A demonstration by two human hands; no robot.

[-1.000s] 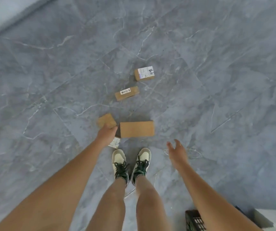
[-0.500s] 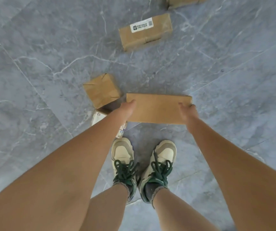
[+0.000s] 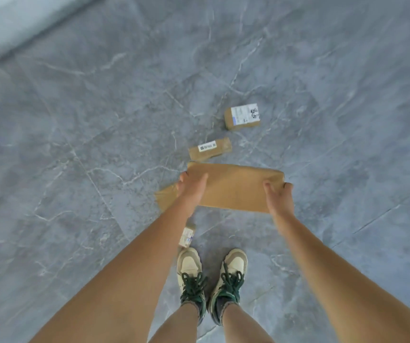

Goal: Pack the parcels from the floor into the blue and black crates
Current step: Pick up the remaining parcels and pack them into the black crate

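Note:
A long flat brown parcel (image 3: 236, 186) is lifted off the grey floor, held at both ends. My left hand (image 3: 191, 189) grips its left end and my right hand (image 3: 279, 198) grips its right end. Under my left arm a small brown parcel (image 3: 165, 198) lies on the floor, partly hidden. A labelled parcel (image 3: 186, 237) peeks out by my left shoe. Farther off lie a slim parcel with a white label (image 3: 210, 149) and a boxy parcel with a large white label (image 3: 242, 116). No crate is in view.
My two shoes (image 3: 211, 280) stand on the grey marbled floor (image 3: 75, 144) just below the held parcel. A pale wall base (image 3: 13, 26) runs across the top left corner.
Both hands took hold of the long parcel's ends and raised it off the floor. The view rose and pulled back, so the two far parcels show again.

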